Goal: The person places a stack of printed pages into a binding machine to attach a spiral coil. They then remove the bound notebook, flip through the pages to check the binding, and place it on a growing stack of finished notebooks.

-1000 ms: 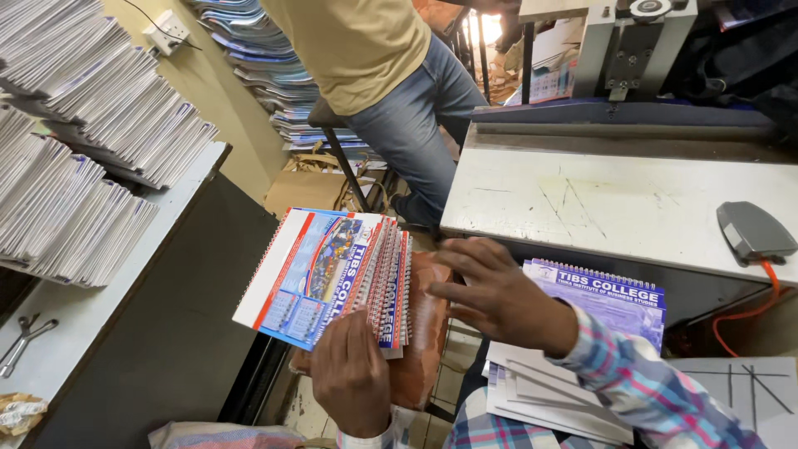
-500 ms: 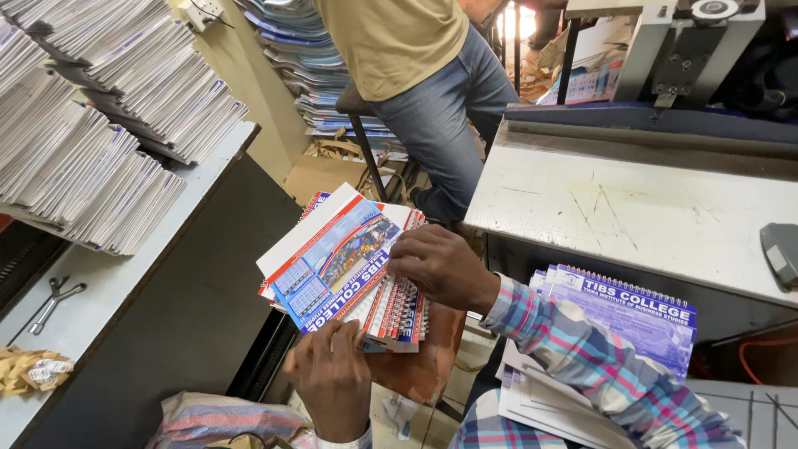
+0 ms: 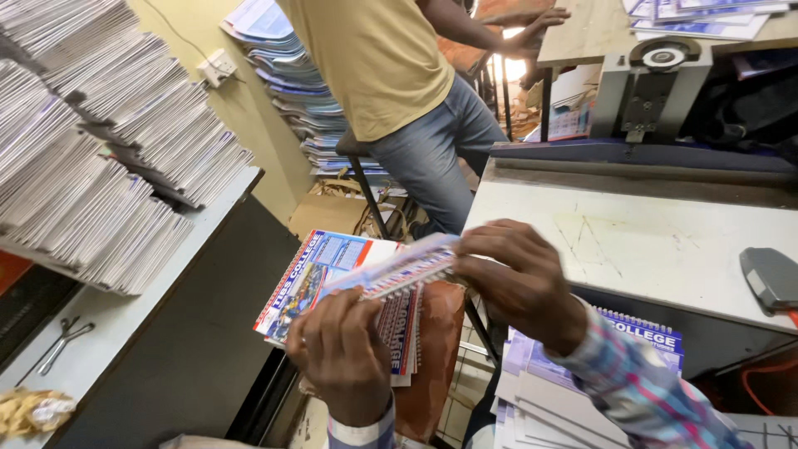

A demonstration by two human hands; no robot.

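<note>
1. Head view: left hand (image 3: 345,357) grips the near edge of a stack of spiral-bound booklets (image 3: 332,278), held over a brown stool (image 3: 432,349).
2. Right hand (image 3: 515,278) pinches one booklet (image 3: 399,270), tilted, just above the stack.
3. Hands near each other, not touching.
4. White worktable (image 3: 657,241) to the right; another person's jeans (image 3: 432,158) behind.

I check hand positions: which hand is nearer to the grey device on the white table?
Right. The right hand is beside the white table, closer to the grey device; the left hand is lower, farther left.
</note>
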